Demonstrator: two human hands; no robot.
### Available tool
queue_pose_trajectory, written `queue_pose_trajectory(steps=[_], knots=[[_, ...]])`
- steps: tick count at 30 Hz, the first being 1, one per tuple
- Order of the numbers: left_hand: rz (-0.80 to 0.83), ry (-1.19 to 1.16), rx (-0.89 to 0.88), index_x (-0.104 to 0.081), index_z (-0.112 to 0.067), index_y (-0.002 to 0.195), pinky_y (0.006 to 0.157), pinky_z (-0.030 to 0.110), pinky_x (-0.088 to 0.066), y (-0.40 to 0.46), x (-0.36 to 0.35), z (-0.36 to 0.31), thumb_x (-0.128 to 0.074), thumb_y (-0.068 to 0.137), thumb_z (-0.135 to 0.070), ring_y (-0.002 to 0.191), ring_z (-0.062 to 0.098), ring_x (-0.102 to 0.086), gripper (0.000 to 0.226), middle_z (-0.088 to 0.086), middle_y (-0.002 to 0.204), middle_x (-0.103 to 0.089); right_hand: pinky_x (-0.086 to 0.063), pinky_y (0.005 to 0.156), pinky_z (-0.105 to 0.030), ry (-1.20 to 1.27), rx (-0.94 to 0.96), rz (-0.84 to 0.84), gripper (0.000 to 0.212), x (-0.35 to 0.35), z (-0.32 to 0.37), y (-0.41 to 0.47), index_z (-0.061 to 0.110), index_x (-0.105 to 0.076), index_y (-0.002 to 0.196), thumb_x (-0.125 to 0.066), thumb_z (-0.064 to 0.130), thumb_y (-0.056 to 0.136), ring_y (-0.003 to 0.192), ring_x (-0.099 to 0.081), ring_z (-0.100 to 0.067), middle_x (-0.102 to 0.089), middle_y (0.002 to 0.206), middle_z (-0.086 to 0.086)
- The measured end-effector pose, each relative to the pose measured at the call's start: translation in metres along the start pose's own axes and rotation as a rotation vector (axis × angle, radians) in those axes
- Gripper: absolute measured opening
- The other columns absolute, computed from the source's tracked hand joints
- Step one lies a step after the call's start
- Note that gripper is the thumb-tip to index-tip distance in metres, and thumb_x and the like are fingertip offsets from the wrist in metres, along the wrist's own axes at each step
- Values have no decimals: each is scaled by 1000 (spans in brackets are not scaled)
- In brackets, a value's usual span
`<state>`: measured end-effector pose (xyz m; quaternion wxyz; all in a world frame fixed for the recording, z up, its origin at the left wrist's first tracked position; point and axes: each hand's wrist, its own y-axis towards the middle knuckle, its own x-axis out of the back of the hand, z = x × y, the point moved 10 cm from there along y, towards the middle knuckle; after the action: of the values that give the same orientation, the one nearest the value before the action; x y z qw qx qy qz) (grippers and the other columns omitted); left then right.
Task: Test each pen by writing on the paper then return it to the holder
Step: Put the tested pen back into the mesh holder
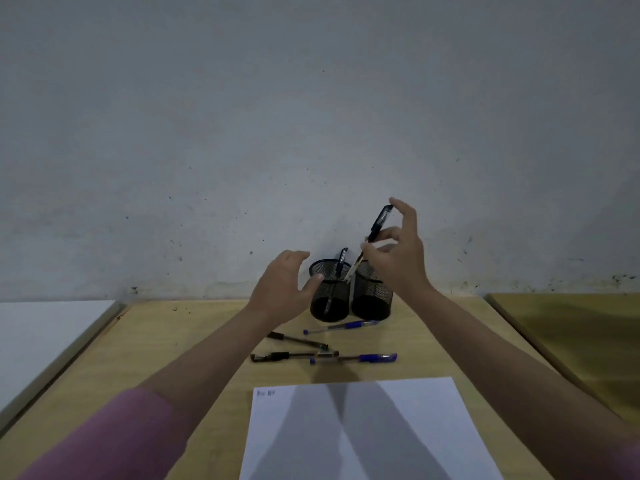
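Observation:
Two black mesh holders stand side by side by the wall, the left holder [329,299] and the right holder [374,296]. My right hand [401,251] pinches a black pen [375,226], tilted with its tip down over the right holder's mouth. One black pen [337,271] stands in the left holder. My left hand [284,285] hovers open beside the left holder, its thumb near the rim. Several pens lie on the table in front: two blue ones [341,326] [367,358] and two dark ones [298,339] [273,356]. The white paper [398,427] lies nearest me with small scribbles at its top left.
The wooden table [166,341] ends at a grey wall just behind the holders. A white board [45,334] lies along the left side, and a darker wooden surface [575,341] borders the right.

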<state>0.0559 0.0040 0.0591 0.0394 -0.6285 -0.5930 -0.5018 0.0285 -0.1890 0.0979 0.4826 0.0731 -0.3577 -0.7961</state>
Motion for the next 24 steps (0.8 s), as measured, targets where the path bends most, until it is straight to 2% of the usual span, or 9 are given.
queue_pose_trajectory(steps=[4,8,13,15,17,18,20,22,24], knots=[[73,24,119,-44,-5,130,101,35,-35,19,-40,24,-56,87,-39,124,28,-43,56,14,132,-49,-53,56,-24,3,-42,-103,55,-3,-25,28,23,-40,124,-70,11,80,59,-68,-18,-67,81,-6],[91,46,194,-51,-6,119,97,40,-42,29,-67,44,-53,85,-49,115,32,-47,55,16,119,-54,-47,54,-11,-59,-70,-85,36,-24,-53,31,16,-52,113,-69,12,82,62,-64,-9,-65,71,-3],[91,45,245,-53,-7,110,88,42,-46,33,-84,59,-47,86,-52,104,31,-50,51,14,104,-55,-51,65,-26,-160,-149,27,16,-48,-90,24,13,-65,95,-70,17,80,67,-64,-16,-65,69,-1],[95,20,242,-56,-12,106,84,41,-48,33,-88,62,-46,84,-55,99,27,-50,50,12,99,-56,-55,70,-31,-201,-159,79,21,-54,-97,22,12,-67,103,-68,18,83,71,-65,-17,-68,76,-4],[100,-5,257,-58,-14,106,83,38,-48,33,-89,67,-48,83,-54,98,25,-50,47,10,98,-57,-55,78,-39,-238,-140,114,38,-58,-99,21,12,-61,122,-65,20,85,83,-64,-20,-69,91,-7],[104,-9,265,-58,-13,105,83,38,-47,34,-88,67,-50,83,-54,99,25,-50,47,11,98,-57,-54,80,-41,-276,-122,110,45,-57,-99,21,13,-55,129,-63,23,86,90,-62,-23,-66,100,-8],[129,-5,283,-56,-10,107,85,39,-47,35,-87,66,-52,83,-53,103,28,-51,49,12,103,-58,-51,83,-44,-355,-92,59,47,-51,-97,19,16,-53,131,-63,27,86,99,-56,-27,-61,110,-10],[156,-24,322,-46,-4,120,91,40,-45,32,-85,63,-54,84,-48,113,31,-49,58,16,117,-53,-50,82,-45,-366,-61,-6,36,-44,-87,13,15,-61,120,-64,26,85,100,-55,-27,-61,106,-10],[178,-31,345,-36,-1,130,95,40,-41,24,-81,60,-55,86,-45,120,31,-46,66,18,130,-47,-49,77,-40,-369,26,-19,23,-43,-71,2,14,-67,105,-64,20,83,94,-57,-27,-65,95,-8]])
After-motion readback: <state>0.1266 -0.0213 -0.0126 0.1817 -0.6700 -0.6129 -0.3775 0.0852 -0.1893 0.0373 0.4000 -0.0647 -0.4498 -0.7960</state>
